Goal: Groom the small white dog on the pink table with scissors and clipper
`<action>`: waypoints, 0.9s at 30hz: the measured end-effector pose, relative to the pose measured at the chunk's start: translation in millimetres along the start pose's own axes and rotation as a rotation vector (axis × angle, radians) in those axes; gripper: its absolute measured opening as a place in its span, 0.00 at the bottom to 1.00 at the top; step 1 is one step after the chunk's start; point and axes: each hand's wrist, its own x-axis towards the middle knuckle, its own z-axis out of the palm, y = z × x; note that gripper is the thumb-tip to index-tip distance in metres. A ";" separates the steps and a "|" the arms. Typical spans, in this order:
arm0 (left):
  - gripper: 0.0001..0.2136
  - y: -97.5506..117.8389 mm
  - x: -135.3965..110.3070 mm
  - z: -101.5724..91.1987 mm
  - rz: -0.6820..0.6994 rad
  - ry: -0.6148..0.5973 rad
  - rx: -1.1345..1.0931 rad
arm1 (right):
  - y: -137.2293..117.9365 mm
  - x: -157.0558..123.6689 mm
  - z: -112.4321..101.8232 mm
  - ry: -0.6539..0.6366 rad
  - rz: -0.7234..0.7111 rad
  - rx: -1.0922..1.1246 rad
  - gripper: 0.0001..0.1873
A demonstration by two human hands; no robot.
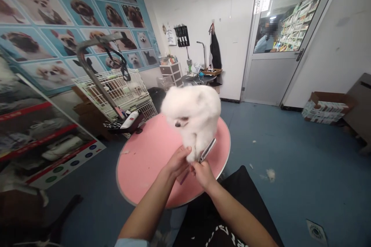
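A fluffy white dog (194, 104) stands on a round pink grooming table (145, 158), its head turned down to the left. My left hand (179, 161) is closed around one of its front paws (191, 156). In my right hand (203, 174) is a pair of silver scissors (208, 149), the blades pointing up and right beside the dog's legs. Both hands are close together at the paw. Below them shows a thin purple strip (183, 178); what it belongs to is unclear. The scissor handles are mostly hidden by my fingers.
A metal grooming arm (89, 65) with a hanging black loop rises at the table's left, above a tool tray (130, 121). Behind it stands a white wire cage (116, 88). A carton (327, 106) sits by the right wall. A person (266, 38) appears behind the door glass.
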 end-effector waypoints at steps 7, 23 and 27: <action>0.10 87.7 27.5 80.1 0.276 0.179 -0.107 | 10.4 -25.7 -62.3 0.019 0.326 0.219 0.31; 0.04 213.2 53.9 182.5 0.411 0.215 -0.042 | 21.6 51.2 -54.6 -0.397 0.098 -0.245 0.24; 0.07 219.7 53.7 186.4 0.444 0.189 0.009 | -7.8 99.8 -69.2 -0.508 -0.029 -0.939 0.17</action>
